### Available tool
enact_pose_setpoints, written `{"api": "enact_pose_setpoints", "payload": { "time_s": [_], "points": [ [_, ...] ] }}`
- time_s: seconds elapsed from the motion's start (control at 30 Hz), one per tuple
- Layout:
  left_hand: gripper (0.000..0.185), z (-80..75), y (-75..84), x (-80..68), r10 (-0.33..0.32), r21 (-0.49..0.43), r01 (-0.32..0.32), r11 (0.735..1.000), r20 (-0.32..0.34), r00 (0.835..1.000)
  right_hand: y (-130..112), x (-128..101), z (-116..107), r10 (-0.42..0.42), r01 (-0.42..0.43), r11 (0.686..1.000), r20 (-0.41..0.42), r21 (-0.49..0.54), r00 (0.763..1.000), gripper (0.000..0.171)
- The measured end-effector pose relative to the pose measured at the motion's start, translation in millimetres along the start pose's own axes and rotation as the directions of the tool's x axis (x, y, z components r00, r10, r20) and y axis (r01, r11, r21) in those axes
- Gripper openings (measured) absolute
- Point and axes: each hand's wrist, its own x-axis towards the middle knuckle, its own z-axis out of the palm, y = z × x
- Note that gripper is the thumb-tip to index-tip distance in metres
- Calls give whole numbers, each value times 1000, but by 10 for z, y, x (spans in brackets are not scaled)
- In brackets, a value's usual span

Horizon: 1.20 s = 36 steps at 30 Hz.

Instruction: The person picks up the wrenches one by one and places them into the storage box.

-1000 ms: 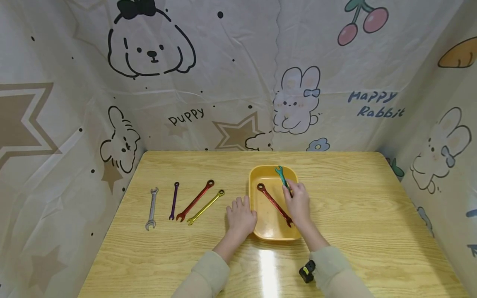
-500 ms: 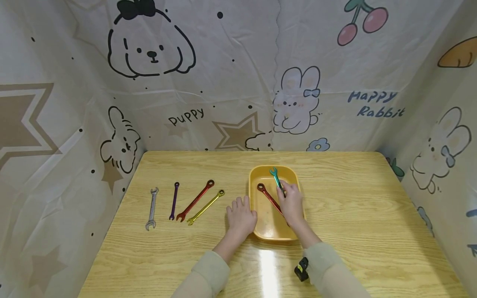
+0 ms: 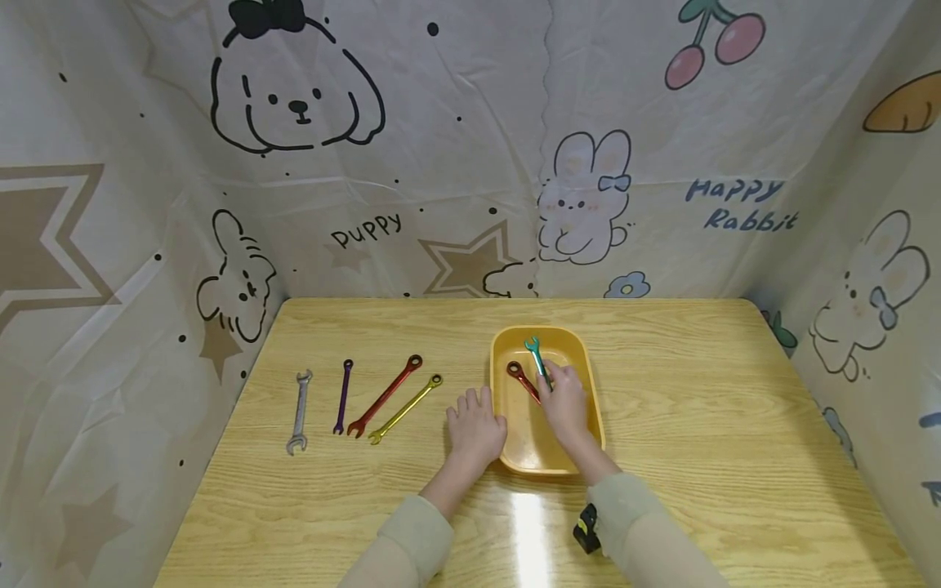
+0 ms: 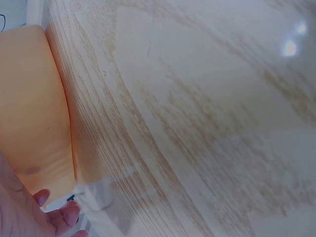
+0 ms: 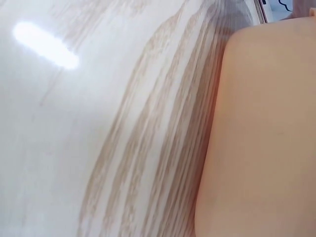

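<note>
On the table, head view: four wrenches lie in a row left of the yellow tray (image 3: 500, 408) — a silver wrench (image 3: 299, 412), a purple wrench (image 3: 343, 396), a long red wrench (image 3: 385, 396) and a gold wrench (image 3: 405, 408), none touching its neighbour.
Tray contents: a second red wrench (image 3: 520, 380) lies inside, partly hidden under the right hand (image 3: 564, 402).
Right grip: fingers pinch the green wrench (image 3: 535, 357), its open end pointing away, over the tray's inside.
Left grip: the left hand (image 3: 476, 428) rests flat against the tray's left wall, fingers straight, holding nothing.
Progress, as a judgement: four laid out, two not yet in the row.
Left wrist view: tray wall (image 4: 34, 108) beside wood grain, fingertips (image 4: 69, 215) at the bottom edge.
Right wrist view: only the tray's outer side (image 5: 266, 128) and the table (image 5: 98, 123); the hand itself is out of sight.
</note>
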Motion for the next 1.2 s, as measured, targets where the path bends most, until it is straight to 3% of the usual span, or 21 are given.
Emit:
{"api": "enact_pose_setpoints", "payload": {
  "time_s": [0.23,0.77,1.2],
  "points": [
    [35,-9,-2,1,-1,6,1,1000,5,1000,-37,1,52,13,-14,1000,40,9,999,27],
    [32,-8,-3,-5,2,-13,-2,1000,-7,1000,-8,-25,145,31,-22,996,100,-91,995,31],
    [33,-2,1,-2,-3,18,3,1000,1,1000,0,-54,205,1,27,981,146,-192,989,31]
  ]
}}
